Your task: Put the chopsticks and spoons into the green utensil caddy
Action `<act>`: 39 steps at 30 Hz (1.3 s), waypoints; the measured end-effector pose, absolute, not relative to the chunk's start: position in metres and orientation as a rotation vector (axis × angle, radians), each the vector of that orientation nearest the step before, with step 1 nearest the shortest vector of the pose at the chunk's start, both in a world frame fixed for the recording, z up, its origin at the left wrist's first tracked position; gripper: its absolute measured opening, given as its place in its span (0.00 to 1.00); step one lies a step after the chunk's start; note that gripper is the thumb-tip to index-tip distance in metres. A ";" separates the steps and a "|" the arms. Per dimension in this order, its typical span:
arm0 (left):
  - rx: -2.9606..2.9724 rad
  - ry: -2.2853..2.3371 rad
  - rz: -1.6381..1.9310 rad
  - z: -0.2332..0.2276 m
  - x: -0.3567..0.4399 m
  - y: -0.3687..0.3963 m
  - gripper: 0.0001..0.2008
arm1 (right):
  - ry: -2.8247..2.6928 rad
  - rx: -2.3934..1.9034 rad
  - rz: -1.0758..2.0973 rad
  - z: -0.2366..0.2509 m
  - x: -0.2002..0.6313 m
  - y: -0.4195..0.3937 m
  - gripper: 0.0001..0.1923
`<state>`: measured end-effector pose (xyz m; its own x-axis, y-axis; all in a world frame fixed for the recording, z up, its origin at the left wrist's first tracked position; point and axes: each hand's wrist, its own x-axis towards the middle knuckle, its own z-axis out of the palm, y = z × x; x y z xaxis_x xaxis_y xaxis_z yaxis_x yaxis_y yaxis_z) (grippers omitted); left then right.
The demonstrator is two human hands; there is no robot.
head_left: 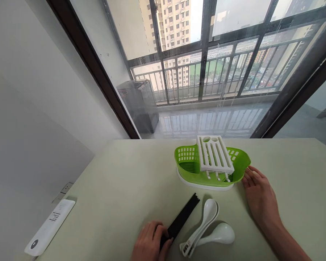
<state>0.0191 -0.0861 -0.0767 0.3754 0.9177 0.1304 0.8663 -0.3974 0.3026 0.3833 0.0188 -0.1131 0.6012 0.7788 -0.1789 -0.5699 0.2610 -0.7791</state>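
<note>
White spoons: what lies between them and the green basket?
Nothing: in the head view, bare table separates the white spoons from the green basket. The black chopsticks lie left of the spoons.

Left hand (151,242) grips chopsticks (182,216) (black).

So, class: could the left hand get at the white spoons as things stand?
Probably yes. The left hand rests on the black chopsticks, and the white spoons lie just beside them on the table with nothing between. It would likely need to let go of the chopsticks first.
</note>
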 end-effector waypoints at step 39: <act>2.336 1.816 0.297 -0.059 0.019 -0.077 0.10 | -0.278 -0.934 0.949 -0.105 0.385 0.015 0.11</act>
